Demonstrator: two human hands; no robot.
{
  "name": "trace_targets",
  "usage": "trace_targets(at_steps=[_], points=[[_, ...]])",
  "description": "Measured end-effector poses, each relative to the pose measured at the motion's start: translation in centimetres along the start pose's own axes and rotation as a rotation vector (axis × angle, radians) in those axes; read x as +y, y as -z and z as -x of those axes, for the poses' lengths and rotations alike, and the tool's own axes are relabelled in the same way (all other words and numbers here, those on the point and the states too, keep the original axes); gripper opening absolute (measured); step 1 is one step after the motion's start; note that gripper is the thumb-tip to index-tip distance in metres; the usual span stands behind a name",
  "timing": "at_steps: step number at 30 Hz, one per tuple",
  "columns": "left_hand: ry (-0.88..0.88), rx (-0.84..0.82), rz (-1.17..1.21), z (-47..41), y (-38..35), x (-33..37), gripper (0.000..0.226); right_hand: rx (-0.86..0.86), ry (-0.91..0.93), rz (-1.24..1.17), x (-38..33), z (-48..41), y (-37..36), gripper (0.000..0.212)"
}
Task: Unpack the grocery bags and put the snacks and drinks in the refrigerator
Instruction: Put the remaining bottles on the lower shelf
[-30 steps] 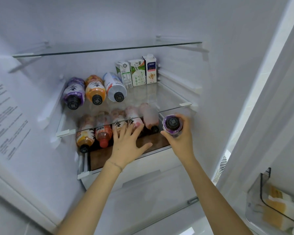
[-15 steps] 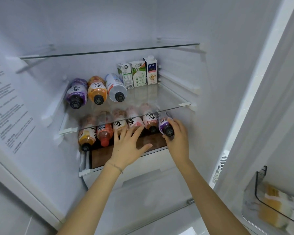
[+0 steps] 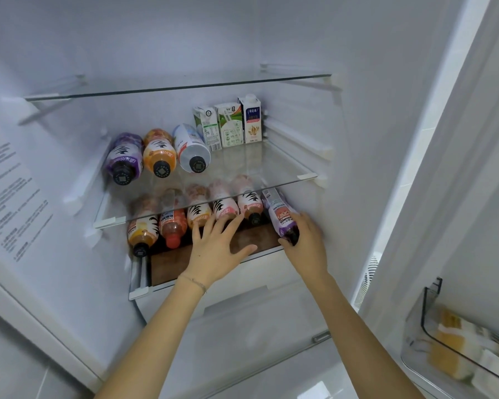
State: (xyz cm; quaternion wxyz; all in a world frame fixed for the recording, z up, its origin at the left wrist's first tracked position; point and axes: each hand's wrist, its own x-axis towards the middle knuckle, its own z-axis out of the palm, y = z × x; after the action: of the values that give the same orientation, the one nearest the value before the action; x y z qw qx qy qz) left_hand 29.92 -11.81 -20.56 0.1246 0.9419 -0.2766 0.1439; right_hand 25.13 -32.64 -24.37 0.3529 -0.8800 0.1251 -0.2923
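Step in hand: the right hand (image 3: 306, 246) grips the purple bottle (image 3: 280, 217) near its cap. The bottle lies at the right end of the row on the lower shelf (image 3: 173, 263).
Left hand (image 3: 216, 249): its fingers are straight and spread, and they press on the pink bottles (image 3: 225, 208) in the middle of the row.
To do it well: I would slide the bottle straight to the far side, parallel to its neighbours, and brace the row so nothing rolls.
Edges: the glass shelf (image 3: 271, 165) is just above the bottles, and the refrigerator wall (image 3: 357, 168) is just beside on the right.
Open room: there is a bare strip of shelf near the caps.
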Motion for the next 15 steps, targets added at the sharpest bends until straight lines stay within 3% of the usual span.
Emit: trace_targets(at_steps=[8,15], points=[[-0.003,-0.059,0.023,-0.9,-0.6,0.3,0.092,-0.202,0.018,0.064,-0.2,-1.3,1.8,0.076],[-0.006,-0.081,0.007,-2.1,-1.2,0.2,0.093,-0.124,0.047,-0.053,-0.3,-1.4,0.0,0.070]])
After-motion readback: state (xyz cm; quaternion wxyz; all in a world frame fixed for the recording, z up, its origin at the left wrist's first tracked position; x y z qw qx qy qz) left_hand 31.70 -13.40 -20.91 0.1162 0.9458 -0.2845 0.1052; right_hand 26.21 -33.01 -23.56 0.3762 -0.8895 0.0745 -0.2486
